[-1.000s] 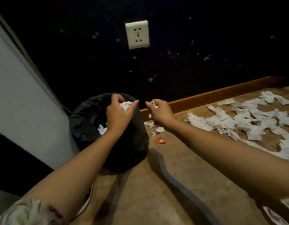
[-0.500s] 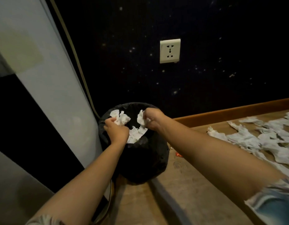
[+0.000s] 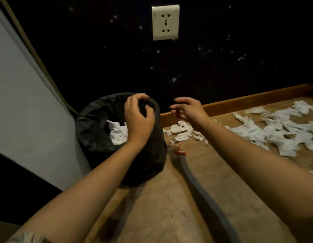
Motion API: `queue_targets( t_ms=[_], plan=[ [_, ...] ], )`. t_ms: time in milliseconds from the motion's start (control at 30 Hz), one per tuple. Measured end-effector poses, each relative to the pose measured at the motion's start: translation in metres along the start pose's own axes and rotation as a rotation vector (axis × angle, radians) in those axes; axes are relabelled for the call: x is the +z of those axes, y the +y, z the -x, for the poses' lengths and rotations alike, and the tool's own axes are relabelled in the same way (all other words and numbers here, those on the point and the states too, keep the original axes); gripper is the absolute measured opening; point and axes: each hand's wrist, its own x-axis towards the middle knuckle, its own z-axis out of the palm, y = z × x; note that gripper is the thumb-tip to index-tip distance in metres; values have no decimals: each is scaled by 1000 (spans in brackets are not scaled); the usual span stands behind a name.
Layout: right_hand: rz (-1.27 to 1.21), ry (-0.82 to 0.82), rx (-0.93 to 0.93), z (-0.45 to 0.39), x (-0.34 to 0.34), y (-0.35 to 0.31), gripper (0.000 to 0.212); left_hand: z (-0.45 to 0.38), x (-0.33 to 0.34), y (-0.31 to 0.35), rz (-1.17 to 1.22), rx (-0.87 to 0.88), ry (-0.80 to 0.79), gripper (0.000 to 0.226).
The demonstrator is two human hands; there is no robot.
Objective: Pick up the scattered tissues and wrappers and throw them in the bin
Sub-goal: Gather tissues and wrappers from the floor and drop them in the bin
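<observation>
With both the left hand (image 3: 138,118) above the bin (image 3: 99,130) and the right hand (image 3: 189,109) beside it loosely spread and empty, the sensible next grab is the small tissues (image 3: 183,132) and red wrapper (image 3: 181,152) at the bin's three o'clock, bunched before lifting.

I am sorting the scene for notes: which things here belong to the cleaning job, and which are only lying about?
Job: bin, tissues on the floor, tissues in bin, red wrapper, left hand, right hand.

Lying about: socket, grey hose, cable.
</observation>
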Motion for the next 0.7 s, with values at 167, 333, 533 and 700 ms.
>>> queue_targets(
  t_ms=[167, 333, 533, 700],
  plan=[
    [120, 318, 130, -22, -82, 69, 23, 36, 61, 0, 129, 80, -280, 20],
    [411, 406, 198, -29, -126, 126, 23, 91, 124, -47, -51, -192, -527, 30],
    [698, 256, 117, -53, -138, 173, 30, 132, 178, -110, -341, -317, -793, 56],
    [1138, -30, -6, -79, -141, 195, 46, 136, 204, -142, -501, -160, -856, 63]
  ],
)
